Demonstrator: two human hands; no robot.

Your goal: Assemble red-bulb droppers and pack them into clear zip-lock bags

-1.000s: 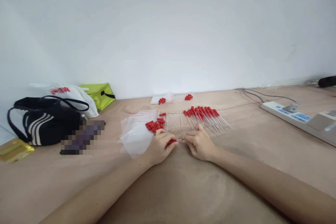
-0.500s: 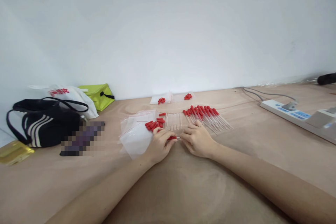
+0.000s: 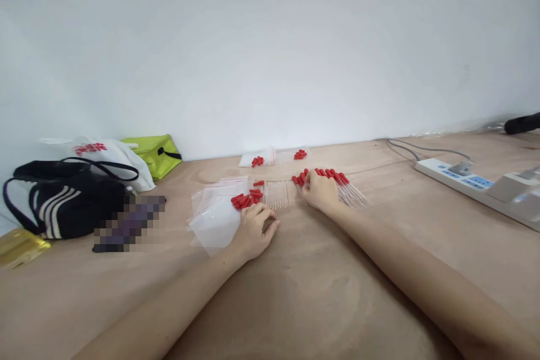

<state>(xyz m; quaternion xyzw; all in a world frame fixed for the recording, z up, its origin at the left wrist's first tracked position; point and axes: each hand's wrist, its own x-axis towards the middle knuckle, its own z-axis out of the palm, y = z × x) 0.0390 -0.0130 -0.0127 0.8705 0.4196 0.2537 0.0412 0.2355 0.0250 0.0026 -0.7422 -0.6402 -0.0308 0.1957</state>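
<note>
My left hand [image 3: 255, 230] rests on the table with curved fingers, thumb apart from them and nothing visible between. Just beyond it lies a pile of loose red rubber bulbs [image 3: 241, 201], partly on clear zip bags [image 3: 215, 219]. Bare glass dropper tubes [image 3: 277, 193] lie side by side between my hands. Over at the right, my right hand [image 3: 321, 190] is closed, its fingertips at the red end of a dropper in a row of red-bulbed droppers [image 3: 342, 178]. That hand covers part of the row and hides most of the dropper it holds.
Behind, by the wall, lie bags with more red bulbs [image 3: 300, 154] and tubes. A white power strip [image 3: 447, 171] with plugs stands at the right. To the left are a black bag [image 3: 80, 208], a white plastic bag [image 3: 130, 163], a green bag [image 3: 166, 154] and a blurred dark object [image 3: 130, 224].
The hands were together around a red bulb and tube; now they are apart. My right hand has moved away and up to the dropper row. My left hand's thumb and finger have parted.
</note>
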